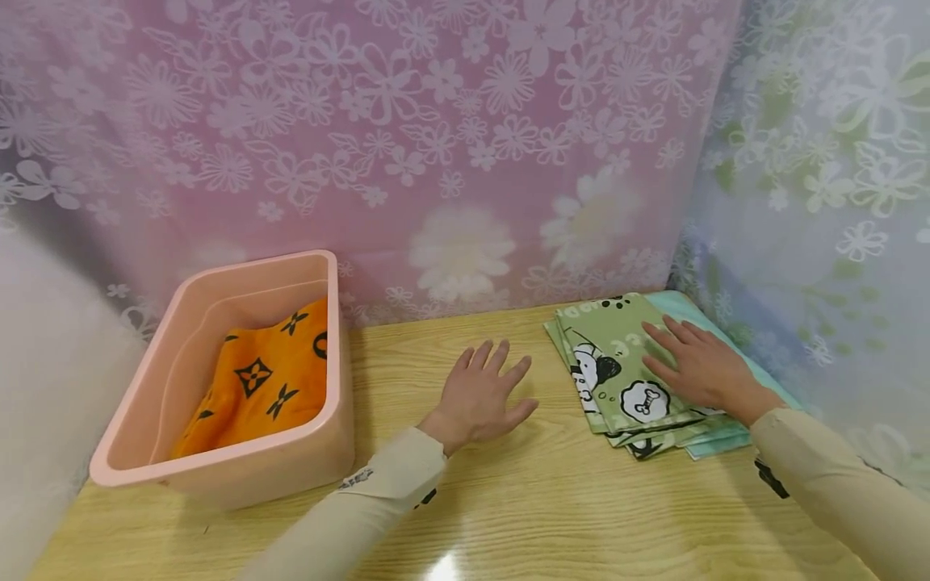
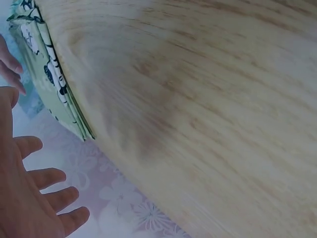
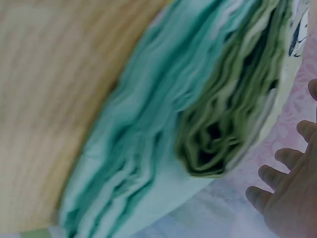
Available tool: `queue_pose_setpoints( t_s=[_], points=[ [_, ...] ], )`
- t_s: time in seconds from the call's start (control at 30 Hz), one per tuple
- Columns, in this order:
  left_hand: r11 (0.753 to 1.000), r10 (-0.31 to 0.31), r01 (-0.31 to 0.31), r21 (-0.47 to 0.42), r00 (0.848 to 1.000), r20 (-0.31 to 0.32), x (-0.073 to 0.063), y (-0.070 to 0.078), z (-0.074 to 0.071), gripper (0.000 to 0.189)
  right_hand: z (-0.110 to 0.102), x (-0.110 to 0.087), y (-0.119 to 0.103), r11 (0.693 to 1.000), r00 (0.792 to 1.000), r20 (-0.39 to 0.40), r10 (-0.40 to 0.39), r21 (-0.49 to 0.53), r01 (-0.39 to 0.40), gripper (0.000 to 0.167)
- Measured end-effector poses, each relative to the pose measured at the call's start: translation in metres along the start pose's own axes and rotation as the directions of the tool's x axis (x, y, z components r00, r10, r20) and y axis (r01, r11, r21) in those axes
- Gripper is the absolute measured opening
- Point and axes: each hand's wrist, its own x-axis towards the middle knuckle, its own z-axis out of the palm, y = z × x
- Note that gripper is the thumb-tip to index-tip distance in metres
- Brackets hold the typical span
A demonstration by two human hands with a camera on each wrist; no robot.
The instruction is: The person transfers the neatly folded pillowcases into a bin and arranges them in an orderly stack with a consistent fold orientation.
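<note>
Green folded cloths (image 1: 625,363) lying stacked on table (image 1: 508,500); right hand (image 1: 697,367) resting flat on top, fingers straight. Left hand (image 1: 479,395) lying spread on wood, holding nothing.

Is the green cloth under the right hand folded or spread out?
Folded. The green cloth lies as a small stack; the right wrist view shows layered edges. The right hand rests flat on it.

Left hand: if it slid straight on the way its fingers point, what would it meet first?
Probably the flowered curtain behind the table. The left hand lies flat, pointing away, with bare wood ahead; depth is unclear.
</note>
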Motion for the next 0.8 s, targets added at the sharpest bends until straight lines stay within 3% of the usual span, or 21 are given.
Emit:
queue_pose_setpoints(
  t_s=[0.23, 0.43, 0.53, 0.63, 0.8],
  points=[
    [1.0, 0.004, -0.004, 0.005, 1.0, 0.03, 0.008, 0.008, 0.006, 0.063, 0.005, -0.006, 0.007, 0.995, 0.998, 0.035, 0.053, 0.086, -0.056, 0.068],
    [1.0, 0.008, -0.007, -0.012, 0.998, 0.057, 0.016, 0.016, 0.011, 0.062, 0.008, -0.005, 0.012, 0.969, 0.992, 0.064, 0.106, 0.216, -0.117, 0.071],
    [0.998, 0.0, 0.004, -0.065, 0.998, 0.064, 0.02, 0.022, 0.012, 0.061, 0.009, -0.003, 0.014, 0.946, 0.988, 0.091, 0.123, 0.29, -0.145, 0.073],
    [0.989, -0.017, 0.029, -0.145, 0.996, 0.083, 0.023, 0.028, 0.012, 0.06, 0.009, -0.002, 0.017, 0.904, 0.984, 0.113, 0.136, 0.392, -0.17, 0.076],
    [0.946, -0.051, 0.082, -0.312, 0.993, 0.109, 0.03, 0.036, 0.012, 0.058, 0.006, -0.004, 0.018, 0.843, 0.977, 0.128, 0.169, 0.495, -0.211, 0.078]
  ],
)
